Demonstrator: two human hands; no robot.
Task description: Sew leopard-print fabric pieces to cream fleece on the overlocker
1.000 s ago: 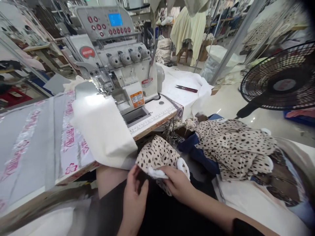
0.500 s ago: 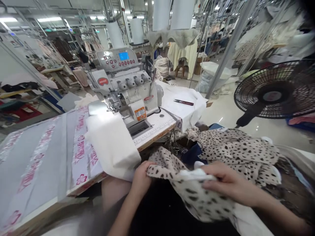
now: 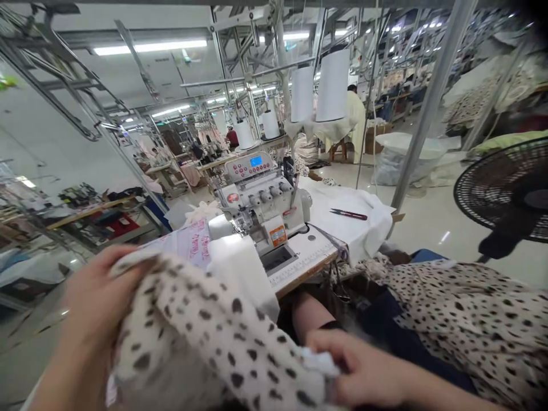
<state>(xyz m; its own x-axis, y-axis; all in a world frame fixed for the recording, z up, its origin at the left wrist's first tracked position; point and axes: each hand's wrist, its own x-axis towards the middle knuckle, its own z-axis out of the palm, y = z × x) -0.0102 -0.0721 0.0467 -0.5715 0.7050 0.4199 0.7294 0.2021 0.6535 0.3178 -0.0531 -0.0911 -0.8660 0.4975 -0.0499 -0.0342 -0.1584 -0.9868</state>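
Observation:
A spotted cream fabric piece (image 3: pixel 222 325) with dark speckles is stretched between my two hands, in front of the sewing machine. My left hand (image 3: pixel 96 302), smeared by motion, is closed on its upper left end, with the cloth raised over the table's left part. My right hand (image 3: pixel 355 365) pinches the right end, where a white edge shows. Behind the cloth stands the white overlock sewing machine (image 3: pixel 268 205) with a lit blue display. White cloth (image 3: pixel 237 262) drapes over the machine's front left.
Thread snips (image 3: pixel 349 214) lie on white fabric (image 3: pixel 368 194) right of the machine. A heap of spotted fabric (image 3: pixel 475 319) lies at the right, below a black fan (image 3: pixel 509 194). A metal post (image 3: pixel 428 114) rises behind. Thread cones (image 3: pixel 331 85) hang above the machine.
My left hand has moved left and up, spreading the spotted fabric wide. My right hand has dropped lower and holds its end. The camera view has tilted upward.

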